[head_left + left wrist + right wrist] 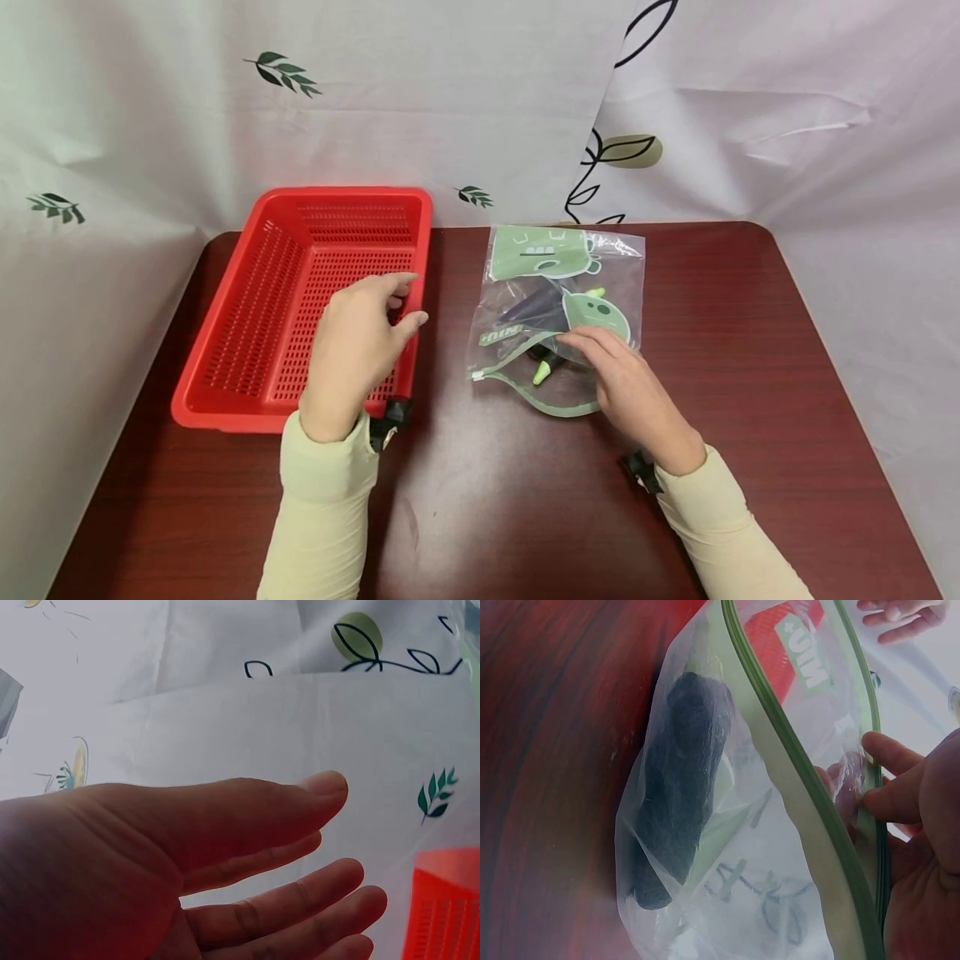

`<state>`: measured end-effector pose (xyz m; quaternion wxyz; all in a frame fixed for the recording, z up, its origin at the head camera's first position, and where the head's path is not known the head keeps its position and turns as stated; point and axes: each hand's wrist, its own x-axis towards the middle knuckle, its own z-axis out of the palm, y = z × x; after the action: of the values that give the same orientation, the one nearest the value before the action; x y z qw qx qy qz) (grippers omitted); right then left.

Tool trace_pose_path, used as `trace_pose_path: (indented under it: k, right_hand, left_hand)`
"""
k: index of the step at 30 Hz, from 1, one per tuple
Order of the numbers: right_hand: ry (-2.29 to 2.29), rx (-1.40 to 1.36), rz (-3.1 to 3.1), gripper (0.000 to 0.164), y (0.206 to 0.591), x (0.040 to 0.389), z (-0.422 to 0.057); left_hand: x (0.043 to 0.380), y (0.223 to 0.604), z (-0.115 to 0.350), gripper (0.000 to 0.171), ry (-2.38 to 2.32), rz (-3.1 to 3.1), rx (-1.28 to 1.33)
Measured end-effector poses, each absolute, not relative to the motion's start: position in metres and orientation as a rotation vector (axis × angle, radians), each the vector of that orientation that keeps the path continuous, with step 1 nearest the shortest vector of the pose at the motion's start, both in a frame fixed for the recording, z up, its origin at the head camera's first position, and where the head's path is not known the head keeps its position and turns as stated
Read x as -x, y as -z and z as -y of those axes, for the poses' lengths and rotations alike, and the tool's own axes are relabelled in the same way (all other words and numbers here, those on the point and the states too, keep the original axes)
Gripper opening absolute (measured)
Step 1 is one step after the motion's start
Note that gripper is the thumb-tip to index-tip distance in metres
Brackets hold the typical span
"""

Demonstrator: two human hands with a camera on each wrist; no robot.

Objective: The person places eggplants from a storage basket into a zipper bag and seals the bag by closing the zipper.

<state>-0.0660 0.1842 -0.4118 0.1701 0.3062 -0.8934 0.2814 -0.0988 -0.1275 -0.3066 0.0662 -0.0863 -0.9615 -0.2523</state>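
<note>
A clear zip bag (491,308) with green cartoon prints lies on the table, its green-edged mouth gaping toward me. Through the film I see a dark object with a bright green tip (542,372) and a dark purplish shape (536,307); their kinds are unclear. In the right wrist view a dark, long item (679,780) rests inside. My right hand (633,396) pinches the upper lip of the bag's mouth between thumb and fingers. My left hand (360,342) hovers over the right side of a red basket (423,250), fingers loosely bent, holding nothing.
The red plastic basket has slotted walls and stands at the table's left, near the back. A white cloth (450,108) with leaf prints hangs behind the brown table (720,333). The bag's white slider (477,376) sits at its left corner.
</note>
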Motion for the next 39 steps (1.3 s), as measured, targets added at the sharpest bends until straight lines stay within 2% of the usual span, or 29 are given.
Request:
trace_pose_path:
  k: [7,24,39]
  right_hand:
    - [-0.804,-0.873,2.539,0.065,0.411,0.066,-0.184]
    - [-0.806,-0.874,2.539,0.062,0.412,0.066,-0.185]
    - [-0.808,-0.873,2.553,0.061,0.413,0.067,-0.185]
  left_hand:
    - [0.103,0.307,0.143,0.043,0.733,2.918,0.222]
    - [0.120,0.311,0.173,0.053,0.585,3.005,0.222]
    - [0.133,0.315,0.187,0.076,0.442,3.326,0.215]
